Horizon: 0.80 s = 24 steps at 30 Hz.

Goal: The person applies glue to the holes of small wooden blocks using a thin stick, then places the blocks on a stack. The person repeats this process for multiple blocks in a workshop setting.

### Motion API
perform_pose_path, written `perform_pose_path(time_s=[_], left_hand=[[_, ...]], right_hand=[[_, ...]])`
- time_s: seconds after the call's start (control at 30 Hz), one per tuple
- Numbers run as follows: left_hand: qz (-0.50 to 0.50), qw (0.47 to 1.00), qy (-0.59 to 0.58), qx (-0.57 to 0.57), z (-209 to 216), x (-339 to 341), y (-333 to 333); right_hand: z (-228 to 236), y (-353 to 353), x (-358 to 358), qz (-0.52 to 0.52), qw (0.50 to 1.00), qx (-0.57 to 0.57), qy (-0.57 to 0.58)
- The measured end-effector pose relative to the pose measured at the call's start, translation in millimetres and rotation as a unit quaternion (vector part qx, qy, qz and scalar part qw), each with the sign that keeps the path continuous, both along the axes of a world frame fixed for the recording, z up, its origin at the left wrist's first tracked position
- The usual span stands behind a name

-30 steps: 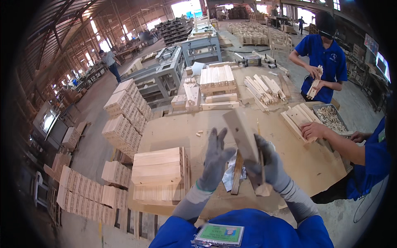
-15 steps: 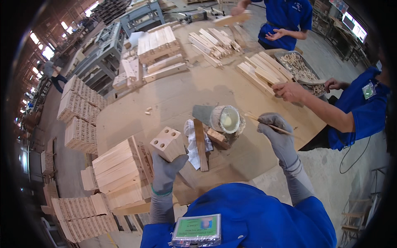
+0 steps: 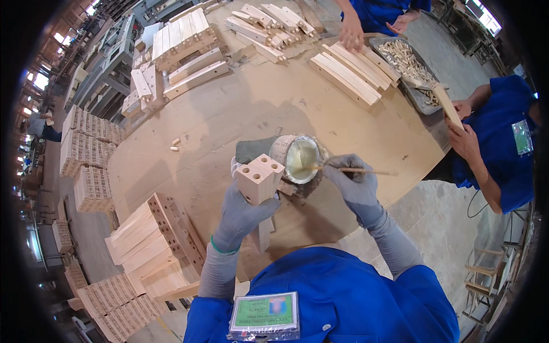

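Note:
My left hand [image 3: 243,216], in a grey glove, is wrapped round a pale wooden block [image 3: 258,184] with round holes drilled in its end. That end tilts up beside a pot [image 3: 279,150] with a crusted rim. Inside the pot is a cream-coloured paste [image 3: 301,156]. To the right of it, my gloved right hand [image 3: 355,182] pinches a thin stick [image 3: 374,171], whose tip dips into the pot. Behind the block lies a dark flat piece [image 3: 251,150]. My left hand and the block mostly hide the cloth and wooden strip below.
Drilled wooden bars [image 3: 151,246] are stacked left of me. More bars [image 3: 349,77] lie at the far right, next to a tray of dowels [image 3: 409,63]. One co-worker [image 3: 497,148] holds a wooden piece; another person's hand [image 3: 351,34] touches the bars. Two loose dowels [image 3: 175,144] lie left of the pot.
The block in my left hand has moved right, up to the pot. My right hand has brought the stick's tip into the paste. The right-hand co-worker has lifted a wooden piece.

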<state>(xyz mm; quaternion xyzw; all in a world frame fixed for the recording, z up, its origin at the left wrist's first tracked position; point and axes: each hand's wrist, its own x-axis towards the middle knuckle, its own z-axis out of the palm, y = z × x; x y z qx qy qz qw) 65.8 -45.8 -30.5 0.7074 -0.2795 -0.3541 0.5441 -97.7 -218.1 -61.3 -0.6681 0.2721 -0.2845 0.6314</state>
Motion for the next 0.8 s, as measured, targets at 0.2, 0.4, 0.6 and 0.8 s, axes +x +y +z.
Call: perform_pose_path(time_s=[0.2,0.4,0.6,0.8], left_hand=[[0.014,1.0,-0.009,0.023,-17,-4,-5],[0.038,0.996,-0.071,0.031,-21,-9,-10],[0.048,0.997,-0.044,0.04,-19,-9,-9],[0.043,0.997,-0.059,0.031,-22,-12,-10]], right_hand=[[20,25,-26,0.078,0.949,-0.307,0.003],[22,18,-31,0.039,0.961,-0.272,0.024],[11,25,-28,0.009,0.983,-0.179,-0.042],[23,25,-19,0.027,0.979,-0.198,0.033]])
